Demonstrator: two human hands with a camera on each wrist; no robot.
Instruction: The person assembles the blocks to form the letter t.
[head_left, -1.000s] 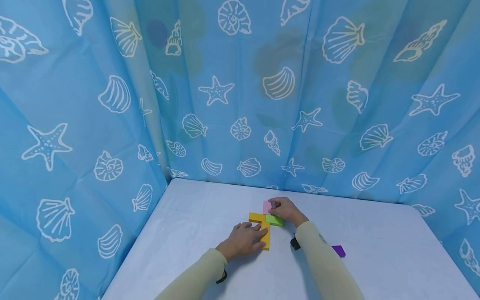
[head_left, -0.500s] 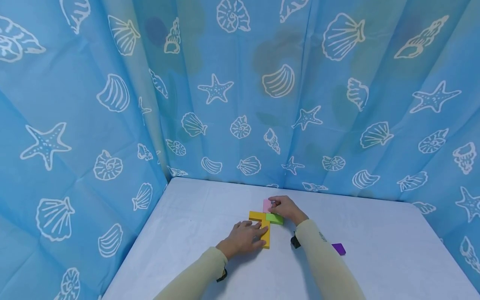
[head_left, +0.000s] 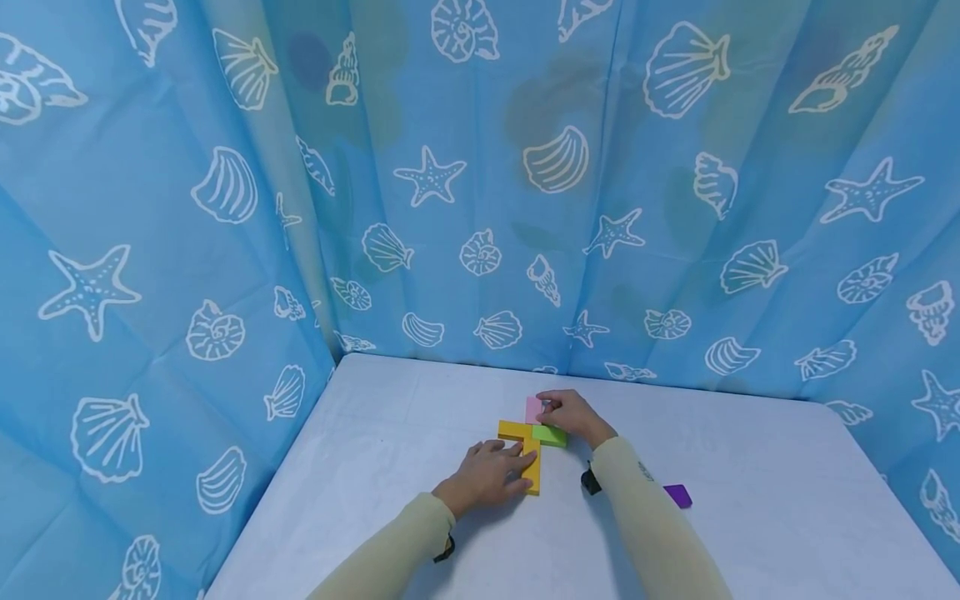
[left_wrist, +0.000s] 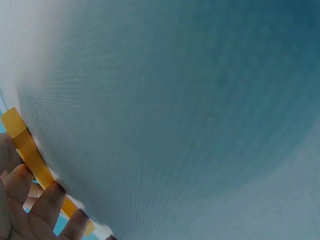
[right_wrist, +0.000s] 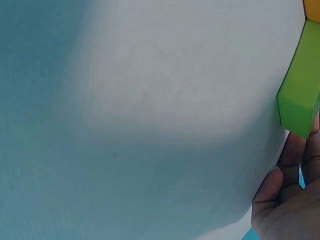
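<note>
Two yellow blocks lie on the white table: one crosswise, one lengthwise below it. A green block sits to their right, and a pink block stands behind the junction. My left hand rests its spread fingers on the lengthwise yellow block; in the left wrist view, fingertips touch the side of a yellow block. My right hand reaches over the green block and pinches the pink block by its right side. In the right wrist view the green block is beside my fingers; the pink block is hidden there.
A purple block lies to the right, partly behind my right sleeve. The white-covered table ends at a blue shell-patterned curtain behind and on the left.
The head view has tilted slightly, so everything on the table appears a little higher. Both hands and the blocks keep their places relative to each other.
</note>
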